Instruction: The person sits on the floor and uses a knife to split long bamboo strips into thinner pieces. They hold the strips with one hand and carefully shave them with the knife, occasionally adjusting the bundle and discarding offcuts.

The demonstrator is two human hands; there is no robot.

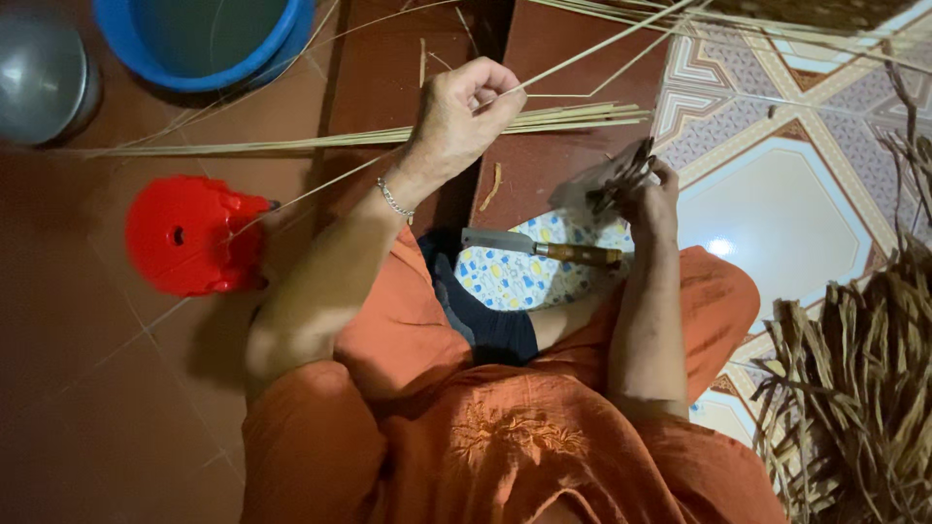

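A knife lies across the lap on a patterned cloth, bare blade toward the left knee, wooden handle toward the right forearm. It lies loose there, so I judge a shift of the legs could slide it off onto the floor, or the right forearm could brush the edge as it works just above.

The right hand is clenched on a dark bundle of strips held over the cloth; its motion blur hides how firmly the bundle is caught, and a slack grip could let pieces drop.

The left hand is raised higher, fingers pinched shut on a thin pale strip that runs up and away to the right, and back down past the wrist toward the red stool. A strip this thin, pulled taut, looks likely to snap or to cut the fingers along its edge. The trailing end could also catch on the stool.

Beyond the hand a sheaf of pale strips lies across the floor, where the loose one could tangle with it. A heap of dry brown strips sits close by the right knee. A blue tub and a grey bowl stand farthest off.
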